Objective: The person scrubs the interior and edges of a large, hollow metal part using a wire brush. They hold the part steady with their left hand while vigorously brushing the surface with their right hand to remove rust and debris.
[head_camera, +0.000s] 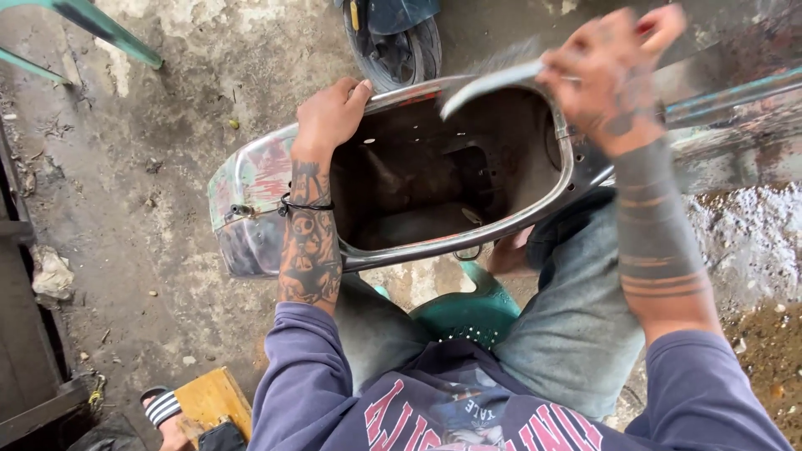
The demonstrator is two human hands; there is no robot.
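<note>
A hollow metal shell [251, 200] lies across the person's knees, open side up, long axis left to right. The left hand [330, 113] clamps its far rim; the right hand [614, 71] pinches a curved grey strip [493, 83] over the right end

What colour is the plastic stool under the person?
Teal green plastic stool, seen best in the head view.

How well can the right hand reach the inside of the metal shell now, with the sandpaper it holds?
Probably yes. The right hand holds the sandpaper just above the metal shell, whose open side faces up. Nothing covers the hollow; the left hand grips the far rim, out of the way.
</note>
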